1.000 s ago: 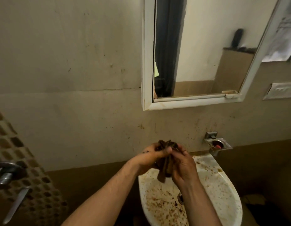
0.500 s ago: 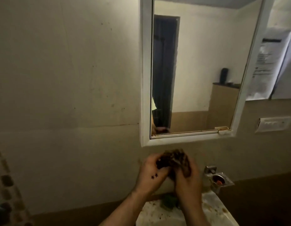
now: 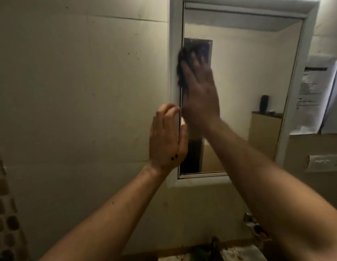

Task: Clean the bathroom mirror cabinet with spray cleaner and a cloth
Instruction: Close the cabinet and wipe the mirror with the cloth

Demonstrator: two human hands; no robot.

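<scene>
- The dark cloth (image 3: 182,61), soft and limp, lies bunched at the upper left of the mirror cabinet (image 3: 174,34); the right hand (image 3: 199,91) presses it, fingers flat and spread.
- The left hand (image 3: 166,140) curls its fingers round the stiff left frame edge, probably steadying it.

Wall (image 3: 79,91): pale, spotted panels that carry everything here.
Mirror cabinet (image 3: 174,34): white-framed, mounted flat on the wall, upper middle.
On the glass: a dark cloth (image 3: 182,59) at the upper left edge, pressed flat under the right hand (image 3: 199,91).
On the frame: the left hand (image 3: 166,136) grips the left edge, lower down.
Right of the cabinet: papers (image 3: 314,95) on the wall, with a white switch plate (image 3: 323,163) below them.
Sink (image 3: 237,254): speckled rim at the bottom edge, below the cabinet.
</scene>
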